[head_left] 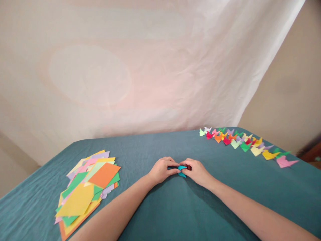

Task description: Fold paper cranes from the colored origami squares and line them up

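A small piece of folded blue paper (182, 171) is between my two hands, just above the middle of the table. My left hand (164, 170) pinches its left side between thumb and fingers. From the other side, my right hand (195, 171) grips the right part with thumb and bent fingers. The fingertips cover much of the paper, so its full folded shape is hidden. One pointed blue flap sticks out below the fingers.
On the left lies a loose pile of coloured paper sheets (77, 201). Rows of small folded paper birds (245, 146) in many colours stand along the right. A teal cloth (160, 207) covers the table, and a pale sheet (155, 73) hangs behind it.
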### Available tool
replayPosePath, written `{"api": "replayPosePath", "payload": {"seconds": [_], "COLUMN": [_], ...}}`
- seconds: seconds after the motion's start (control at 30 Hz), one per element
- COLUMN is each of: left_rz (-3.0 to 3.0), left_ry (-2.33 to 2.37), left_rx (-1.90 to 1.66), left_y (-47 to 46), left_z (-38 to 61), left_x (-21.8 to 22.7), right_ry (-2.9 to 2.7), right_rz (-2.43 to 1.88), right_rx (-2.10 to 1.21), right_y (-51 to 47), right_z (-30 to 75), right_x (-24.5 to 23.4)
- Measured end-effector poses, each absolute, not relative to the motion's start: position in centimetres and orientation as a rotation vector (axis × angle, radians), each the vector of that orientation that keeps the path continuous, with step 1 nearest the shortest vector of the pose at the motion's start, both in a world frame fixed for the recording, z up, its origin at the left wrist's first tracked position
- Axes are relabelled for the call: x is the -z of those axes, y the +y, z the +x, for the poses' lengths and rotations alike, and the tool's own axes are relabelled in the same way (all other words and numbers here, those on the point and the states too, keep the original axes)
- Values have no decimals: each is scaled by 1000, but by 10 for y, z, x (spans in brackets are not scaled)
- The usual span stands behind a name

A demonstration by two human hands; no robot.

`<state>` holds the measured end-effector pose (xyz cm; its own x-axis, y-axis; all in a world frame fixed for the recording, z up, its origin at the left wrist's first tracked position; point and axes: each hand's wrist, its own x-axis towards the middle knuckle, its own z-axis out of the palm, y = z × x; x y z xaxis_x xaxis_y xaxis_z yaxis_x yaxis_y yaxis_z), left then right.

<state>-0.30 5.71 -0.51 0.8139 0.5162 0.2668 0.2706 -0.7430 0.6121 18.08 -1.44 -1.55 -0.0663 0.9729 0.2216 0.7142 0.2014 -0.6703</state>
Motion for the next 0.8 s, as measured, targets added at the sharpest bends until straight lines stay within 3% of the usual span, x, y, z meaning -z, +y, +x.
{"api": "replayPosePath", "payload": {"seconds": [0.8], "left_rz": [2361], "left_ry": [818], "left_rx": [-661], "left_y": [54], "left_z": [11], "left_x": [11], "right_ry": [-1950], "right_rz": [-1484], "right_rx": [-521], "right_y": [-12], "right_z": [190], "right_x": [17]}}
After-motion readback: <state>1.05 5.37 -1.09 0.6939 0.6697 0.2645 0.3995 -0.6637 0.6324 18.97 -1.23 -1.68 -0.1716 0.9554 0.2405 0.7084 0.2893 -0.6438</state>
